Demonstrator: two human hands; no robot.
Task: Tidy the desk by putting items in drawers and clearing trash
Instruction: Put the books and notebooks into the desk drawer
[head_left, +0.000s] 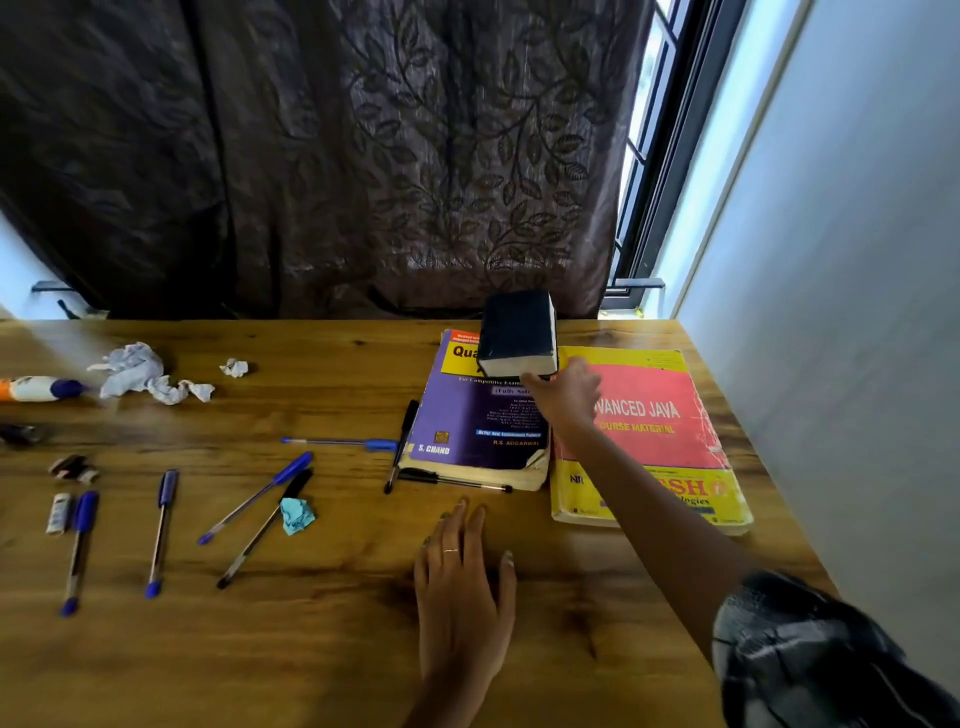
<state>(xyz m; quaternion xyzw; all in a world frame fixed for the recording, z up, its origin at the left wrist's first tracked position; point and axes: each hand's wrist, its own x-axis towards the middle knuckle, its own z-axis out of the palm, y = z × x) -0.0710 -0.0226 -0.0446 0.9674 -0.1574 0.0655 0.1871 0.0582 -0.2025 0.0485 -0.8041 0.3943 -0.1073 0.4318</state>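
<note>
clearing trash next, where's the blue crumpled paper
In the head view the blue crumpled paper lies on the desk left of centre, against the black pen, with the flat left hand to its right.

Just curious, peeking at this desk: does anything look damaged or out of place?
Yes. The purple book's near right corner is torn and curled. Crumpled paper and a blue wad lie among scattered pens. The right hand holds a dark book tilted up.
</note>
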